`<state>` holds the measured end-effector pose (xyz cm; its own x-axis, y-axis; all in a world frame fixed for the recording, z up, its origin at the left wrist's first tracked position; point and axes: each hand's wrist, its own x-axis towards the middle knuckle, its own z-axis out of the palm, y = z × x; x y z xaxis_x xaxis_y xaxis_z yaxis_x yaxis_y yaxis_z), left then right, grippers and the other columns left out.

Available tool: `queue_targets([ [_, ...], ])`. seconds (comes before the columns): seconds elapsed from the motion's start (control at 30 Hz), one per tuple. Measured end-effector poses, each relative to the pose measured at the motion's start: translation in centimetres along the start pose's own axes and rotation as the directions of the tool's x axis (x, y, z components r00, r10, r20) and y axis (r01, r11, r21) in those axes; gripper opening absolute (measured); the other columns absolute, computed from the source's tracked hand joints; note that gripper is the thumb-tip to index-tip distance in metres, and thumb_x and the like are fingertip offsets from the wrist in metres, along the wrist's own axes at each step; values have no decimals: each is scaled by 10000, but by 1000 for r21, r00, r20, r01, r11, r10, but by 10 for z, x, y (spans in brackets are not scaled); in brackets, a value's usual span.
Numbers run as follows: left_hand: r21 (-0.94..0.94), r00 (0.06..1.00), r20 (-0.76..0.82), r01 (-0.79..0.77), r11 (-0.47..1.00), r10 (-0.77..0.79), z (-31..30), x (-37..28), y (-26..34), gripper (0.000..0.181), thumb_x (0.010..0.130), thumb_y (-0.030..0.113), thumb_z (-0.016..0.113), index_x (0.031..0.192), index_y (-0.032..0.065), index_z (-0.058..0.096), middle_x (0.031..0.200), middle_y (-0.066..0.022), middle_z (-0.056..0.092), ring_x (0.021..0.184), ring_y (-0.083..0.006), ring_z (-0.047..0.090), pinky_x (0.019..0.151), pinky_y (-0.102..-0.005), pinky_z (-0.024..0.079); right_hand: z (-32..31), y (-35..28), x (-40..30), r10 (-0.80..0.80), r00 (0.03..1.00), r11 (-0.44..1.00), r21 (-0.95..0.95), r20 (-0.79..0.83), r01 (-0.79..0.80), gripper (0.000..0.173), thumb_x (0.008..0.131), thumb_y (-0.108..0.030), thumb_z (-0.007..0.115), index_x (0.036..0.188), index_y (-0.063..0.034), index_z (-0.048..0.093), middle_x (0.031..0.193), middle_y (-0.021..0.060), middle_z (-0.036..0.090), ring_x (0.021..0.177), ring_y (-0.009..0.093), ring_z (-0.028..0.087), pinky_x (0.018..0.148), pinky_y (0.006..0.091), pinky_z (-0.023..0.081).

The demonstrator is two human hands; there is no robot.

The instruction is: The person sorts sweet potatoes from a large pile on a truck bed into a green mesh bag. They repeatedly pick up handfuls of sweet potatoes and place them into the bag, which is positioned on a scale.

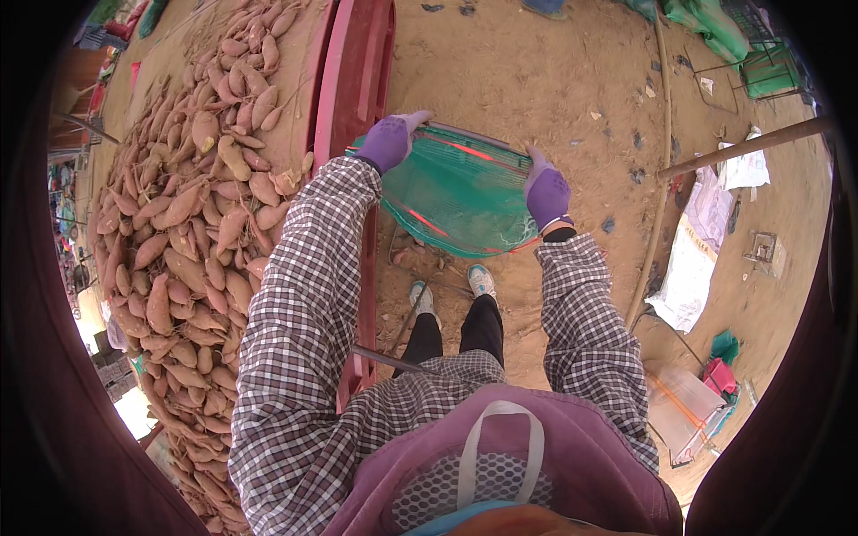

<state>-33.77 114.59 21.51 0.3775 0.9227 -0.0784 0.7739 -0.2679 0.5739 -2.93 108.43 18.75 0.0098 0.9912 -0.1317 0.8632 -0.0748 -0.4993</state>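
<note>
Between my two gloved hands a green mesh bag (462,194) with orange-red stripes is spread out flat. My left hand (391,139), in a purple glove, grips its far left corner beside a dark rod (469,135) along the bag's top edge. On the other side my right hand (547,191), gloved alike, holds the bag's right edge near the rod's end. The bag hangs over the dirt ground in front of my feet, and whether anything lies inside cannot be made out clearly.
A large heap of sweet potatoes (181,261) lies on my left, behind a red metal side rail (355,74). A wooden pole (744,147) juts in from the right. White sacks (690,254) and a clear plastic-covered box (684,402) lie on the dirt there. A thin metal bar (389,360) crosses near my waist.
</note>
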Motion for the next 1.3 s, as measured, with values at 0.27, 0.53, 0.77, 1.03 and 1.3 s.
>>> queue_targets([
  [0.27,192,988,76,-144,971,132,-2,11,-16,327,832,-22,522,1115,120,604,1001,-164,670,975,-341,628,841,-429,485,1,4,17,10,1000,999,38,26,-11,260,889,-182,518,1101,-169,668,964,163,690,908,362,659,767,457,514],
  [0.53,96,986,-60,-152,984,158,12,26,-43,329,821,-10,543,1125,105,595,1004,-169,664,979,-356,620,839,-435,481,24,28,61,-49,996,878,479,76,6,244,857,-19,520,1055,-83,649,867,177,669,835,270,664,744,350,507],
  [0.77,-265,970,176,211,941,-168,22,15,-45,320,854,1,593,1170,47,621,980,-211,680,902,-341,666,786,-387,504,22,14,48,80,989,856,499,123,-131,264,858,53,490,1070,-21,630,860,82,648,805,152,600,738,286,473],
  [1.03,-605,899,435,332,724,-49,-41,-16,-7,446,948,102,582,1377,29,486,1130,-101,654,1027,-160,605,912,-294,482,3,9,25,126,915,651,664,384,-368,319,863,-66,503,1122,38,659,915,48,675,830,137,611,766,257,479],
  [1.3,-364,976,189,171,916,-108,-14,-8,-27,289,968,214,553,1219,73,584,957,-165,673,919,-271,646,789,-363,498,16,26,38,121,907,735,577,404,-355,301,862,-69,515,1096,49,662,896,49,668,820,130,607,744,266,480],
])
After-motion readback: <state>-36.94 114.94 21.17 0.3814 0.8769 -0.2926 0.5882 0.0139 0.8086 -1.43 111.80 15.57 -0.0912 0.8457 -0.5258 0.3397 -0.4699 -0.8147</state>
